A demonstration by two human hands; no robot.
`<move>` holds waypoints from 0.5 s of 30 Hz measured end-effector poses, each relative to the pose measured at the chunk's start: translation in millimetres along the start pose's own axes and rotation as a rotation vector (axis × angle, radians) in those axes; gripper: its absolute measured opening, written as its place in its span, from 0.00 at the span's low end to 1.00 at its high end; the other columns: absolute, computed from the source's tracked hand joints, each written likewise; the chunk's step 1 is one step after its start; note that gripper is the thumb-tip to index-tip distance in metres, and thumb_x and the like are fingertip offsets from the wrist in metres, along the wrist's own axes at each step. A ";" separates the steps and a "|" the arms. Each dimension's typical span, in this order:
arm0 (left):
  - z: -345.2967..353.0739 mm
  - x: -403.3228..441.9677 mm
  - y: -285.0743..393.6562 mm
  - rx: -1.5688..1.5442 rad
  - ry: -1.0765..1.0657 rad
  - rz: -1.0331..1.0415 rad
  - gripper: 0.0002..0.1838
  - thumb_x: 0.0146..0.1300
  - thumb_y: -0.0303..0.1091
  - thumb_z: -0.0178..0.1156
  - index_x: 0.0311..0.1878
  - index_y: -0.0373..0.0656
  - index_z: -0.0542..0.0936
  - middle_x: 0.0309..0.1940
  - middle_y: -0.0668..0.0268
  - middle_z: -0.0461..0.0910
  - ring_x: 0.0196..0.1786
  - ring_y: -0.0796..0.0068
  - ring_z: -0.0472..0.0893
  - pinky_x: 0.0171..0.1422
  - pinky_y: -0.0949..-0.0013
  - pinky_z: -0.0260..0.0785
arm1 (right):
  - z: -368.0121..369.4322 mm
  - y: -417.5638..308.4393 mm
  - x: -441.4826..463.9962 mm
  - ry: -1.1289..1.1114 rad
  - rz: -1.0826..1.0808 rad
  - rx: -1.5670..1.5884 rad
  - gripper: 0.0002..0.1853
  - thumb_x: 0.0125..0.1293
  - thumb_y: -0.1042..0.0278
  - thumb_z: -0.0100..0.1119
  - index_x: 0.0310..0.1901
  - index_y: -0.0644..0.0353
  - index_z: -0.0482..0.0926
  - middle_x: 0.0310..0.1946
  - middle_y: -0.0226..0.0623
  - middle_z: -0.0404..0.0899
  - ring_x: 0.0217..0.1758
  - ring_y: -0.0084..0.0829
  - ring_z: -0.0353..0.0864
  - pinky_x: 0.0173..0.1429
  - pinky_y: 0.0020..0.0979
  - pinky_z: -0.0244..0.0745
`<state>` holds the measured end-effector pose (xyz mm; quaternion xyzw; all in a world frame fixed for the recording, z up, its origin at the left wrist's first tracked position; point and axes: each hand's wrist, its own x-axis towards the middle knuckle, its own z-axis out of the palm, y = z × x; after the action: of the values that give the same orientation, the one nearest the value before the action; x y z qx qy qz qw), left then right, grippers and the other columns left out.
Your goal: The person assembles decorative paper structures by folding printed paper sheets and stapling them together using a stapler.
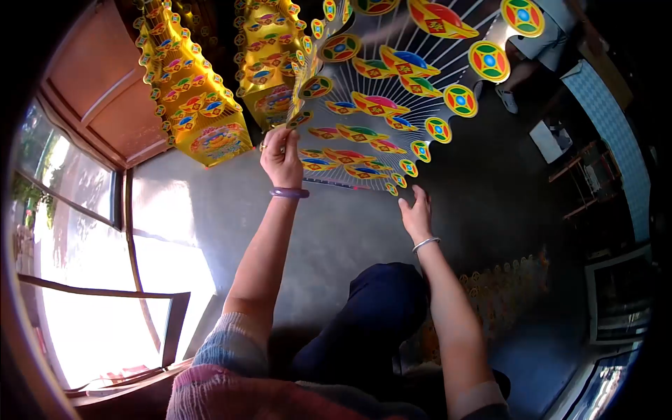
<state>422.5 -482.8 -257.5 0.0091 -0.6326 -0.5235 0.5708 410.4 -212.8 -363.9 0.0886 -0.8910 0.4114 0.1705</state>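
Observation:
A large clear fan-like sheet (371, 105) with colourful boat-shaped prints and round coin-like shapes along its edge spreads across the top middle. My left hand (281, 157), with a purple bangle at the wrist, is closed with its fingers pinched on the sheet's left edge. Just below the sheet's lower right corner is my right hand (418, 213), wearing a silver bangle. Its thumb and fingers are apart, and nothing shows between them. Whether a fingertip touches the corner, I cannot tell.
Two gold pleated hangings (192, 91) (269, 56) dangle at the upper left. A window (91, 210) stands open at left. Another person's foot (507, 99) shows at upper right, near a table with a light-blue cover (616, 133). More patterned decorations (497, 287) lie by my right arm.

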 end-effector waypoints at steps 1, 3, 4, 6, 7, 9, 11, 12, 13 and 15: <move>-16.4 -6.6 -36.9 0.011 0.052 -0.060 0.01 0.54 0.22 0.57 0.30 0.36 0.76 0.28 0.68 0.75 0.30 0.81 0.73 0.36 0.79 0.66 | 4.5 -2.0 -7.0 -0.044 0.052 0.069 0.23 0.50 0.71 0.60 0.48 0.66 0.67 0.46 0.47 0.68 0.51 0.42 0.67 0.54 0.35 0.65; -41.7 -13.7 -77.9 -0.003 0.181 -0.171 0.02 0.58 0.25 0.57 0.32 0.37 0.76 0.27 0.70 0.75 0.30 0.83 0.73 0.37 0.80 0.65 | 8.7 9.9 -34.9 -0.115 0.109 0.142 0.22 0.51 0.72 0.60 0.48 0.64 0.67 0.45 0.44 0.70 0.50 0.38 0.70 0.51 0.34 0.69; -49.9 -7.2 -80.2 0.030 0.211 -0.174 0.04 0.57 0.27 0.57 0.33 0.37 0.77 0.27 0.70 0.76 0.31 0.83 0.74 0.36 0.81 0.65 | 12.4 32.6 -50.7 -0.141 0.115 0.149 0.21 0.51 0.72 0.60 0.48 0.63 0.68 0.45 0.43 0.70 0.48 0.37 0.71 0.49 0.33 0.70; -61.9 10.7 -95.3 0.004 0.278 -0.239 0.05 0.58 0.28 0.57 0.33 0.36 0.77 0.27 0.69 0.76 0.30 0.83 0.74 0.34 0.80 0.66 | 2.1 72.5 -81.5 -0.129 0.178 0.109 0.20 0.50 0.74 0.60 0.47 0.65 0.69 0.42 0.43 0.72 0.43 0.37 0.74 0.47 0.33 0.71; -66.4 18.7 -98.7 0.006 0.313 -0.342 0.06 0.58 0.29 0.58 0.34 0.36 0.77 0.28 0.68 0.76 0.30 0.82 0.74 0.34 0.80 0.68 | -11.0 93.7 -99.7 -0.147 0.288 0.204 0.19 0.51 0.72 0.59 0.46 0.65 0.69 0.39 0.44 0.73 0.41 0.36 0.75 0.46 0.32 0.71; -71.2 29.8 -111.2 0.006 0.324 -0.324 0.06 0.57 0.28 0.57 0.36 0.35 0.77 0.28 0.68 0.77 0.31 0.83 0.74 0.36 0.79 0.67 | -45.8 123.0 -125.5 -0.154 0.345 0.101 0.17 0.53 0.68 0.57 0.44 0.64 0.71 0.35 0.43 0.75 0.38 0.35 0.76 0.46 0.32 0.71; -75.1 38.7 -132.0 0.007 0.324 -0.322 0.07 0.57 0.28 0.57 0.36 0.34 0.77 0.29 0.67 0.78 0.31 0.82 0.74 0.38 0.79 0.67 | -79.1 159.0 -153.5 -0.255 0.335 -0.174 0.15 0.55 0.65 0.54 0.43 0.63 0.73 0.33 0.42 0.76 0.38 0.35 0.76 0.47 0.32 0.70; -68.2 42.2 -127.6 0.015 0.330 -0.338 0.08 0.57 0.28 0.58 0.37 0.34 0.78 0.29 0.67 0.78 0.31 0.81 0.74 0.38 0.78 0.68 | -91.2 181.9 -168.7 -0.358 0.372 -0.248 0.14 0.56 0.63 0.53 0.42 0.61 0.74 0.34 0.42 0.77 0.39 0.35 0.76 0.48 0.32 0.70; -60.7 45.9 -119.2 0.017 0.333 -0.355 0.08 0.56 0.28 0.58 0.37 0.34 0.78 0.30 0.67 0.78 0.31 0.80 0.75 0.38 0.78 0.68 | -102.4 188.8 -185.7 -0.274 0.438 -0.115 0.14 0.55 0.64 0.53 0.42 0.61 0.74 0.35 0.42 0.77 0.40 0.35 0.76 0.49 0.32 0.70; -47.3 48.5 -103.7 0.143 0.321 -0.404 0.09 0.55 0.29 0.59 0.38 0.34 0.78 0.32 0.66 0.79 0.32 0.78 0.76 0.39 0.77 0.69 | -131.1 191.0 -216.7 -0.114 0.568 0.137 0.14 0.55 0.64 0.54 0.42 0.61 0.74 0.37 0.42 0.77 0.41 0.36 0.76 0.50 0.32 0.69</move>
<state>379.5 -590.1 -302.2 0.2582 -0.5547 -0.5726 0.5457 584.4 14.4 -500.8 -0.1300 -0.8583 0.4964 -0.0083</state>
